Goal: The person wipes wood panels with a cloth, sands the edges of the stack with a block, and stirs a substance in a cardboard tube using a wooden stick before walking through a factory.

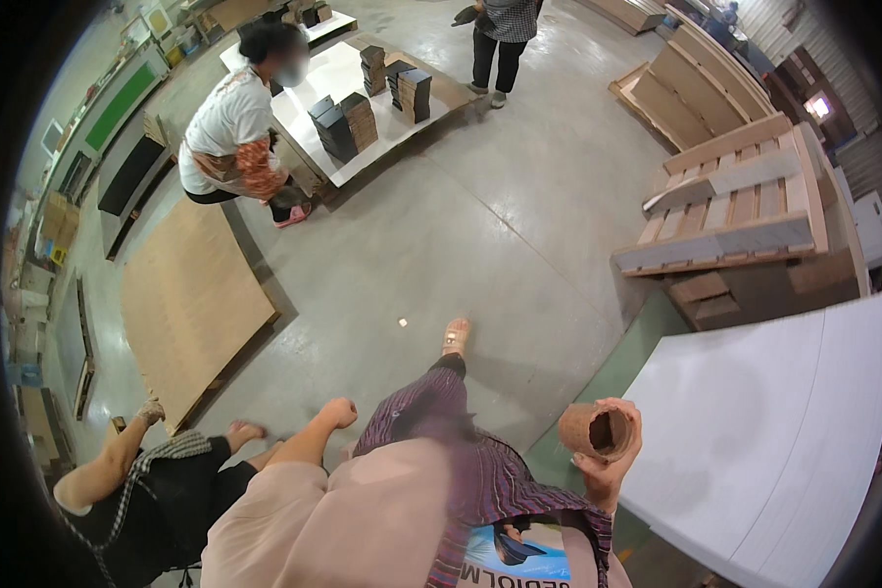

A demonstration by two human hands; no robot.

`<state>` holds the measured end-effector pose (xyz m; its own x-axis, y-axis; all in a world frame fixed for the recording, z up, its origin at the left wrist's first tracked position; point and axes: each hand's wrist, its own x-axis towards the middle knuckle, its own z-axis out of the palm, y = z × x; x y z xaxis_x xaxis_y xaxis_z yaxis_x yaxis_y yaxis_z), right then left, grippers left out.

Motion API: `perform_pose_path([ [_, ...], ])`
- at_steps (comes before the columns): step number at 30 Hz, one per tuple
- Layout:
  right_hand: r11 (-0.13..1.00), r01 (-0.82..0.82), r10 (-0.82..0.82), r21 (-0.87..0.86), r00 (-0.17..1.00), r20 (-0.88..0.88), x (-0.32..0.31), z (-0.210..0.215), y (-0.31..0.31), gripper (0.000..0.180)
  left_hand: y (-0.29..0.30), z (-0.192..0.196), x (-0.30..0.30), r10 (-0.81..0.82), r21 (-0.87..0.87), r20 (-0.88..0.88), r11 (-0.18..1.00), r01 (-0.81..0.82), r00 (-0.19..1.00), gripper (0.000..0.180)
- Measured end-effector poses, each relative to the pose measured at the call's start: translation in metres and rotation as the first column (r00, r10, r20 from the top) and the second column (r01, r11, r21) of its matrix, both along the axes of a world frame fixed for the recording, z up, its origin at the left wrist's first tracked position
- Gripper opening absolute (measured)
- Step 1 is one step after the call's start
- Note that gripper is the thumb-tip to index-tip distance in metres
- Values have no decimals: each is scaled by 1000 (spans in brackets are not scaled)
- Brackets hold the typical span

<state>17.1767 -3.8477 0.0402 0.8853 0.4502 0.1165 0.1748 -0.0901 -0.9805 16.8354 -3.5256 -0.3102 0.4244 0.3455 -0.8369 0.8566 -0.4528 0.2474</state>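
My right hand [614,461] is closed around a short brown hollow tube [578,428], which looks like cardboard. The tube's open end faces to the right, beside the edge of a large white sheet stack [755,421]. My left hand [340,412] hangs in a loose fist at my left side, over the grey floor, and nothing shows in it. One of my feet [456,336], in a sandal, is stretched forward on the floor.
At left, a co-worker in black rests a hand [150,412] by a brown board [191,294]. Another person [227,137] crouches beside a white-topped pallet [323,162] with dark stacked blocks [335,132]. Someone stands [505,44] behind it. Wooden pallets [725,211] lean at right.
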Motion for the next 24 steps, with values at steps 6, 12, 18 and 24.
perform_pose_path([
  [6, 998, 50, -48, 35, 998, -43, 122, 3, 56, 61, 67, -16, 195, 70, 2, 212, 997, -72, 975, 29],
  [12, 999, 21, -21, 26, 1000, -17, 239, 9, 99, 63, 125, 40, 376, 89, 78, 452, 987, -139, 888, 25],
  [18, 999, -20, 22, 44, 998, -54, 368, -17, 125, 64, 145, 43, 484, 66, 96, 327, 990, -103, 943, 24],
  [24, 994, -40, 51, 98, 993, -108, 532, -20, 152, 63, 141, 18, 567, 41, 74, 168, 996, -54, 985, 24],
])
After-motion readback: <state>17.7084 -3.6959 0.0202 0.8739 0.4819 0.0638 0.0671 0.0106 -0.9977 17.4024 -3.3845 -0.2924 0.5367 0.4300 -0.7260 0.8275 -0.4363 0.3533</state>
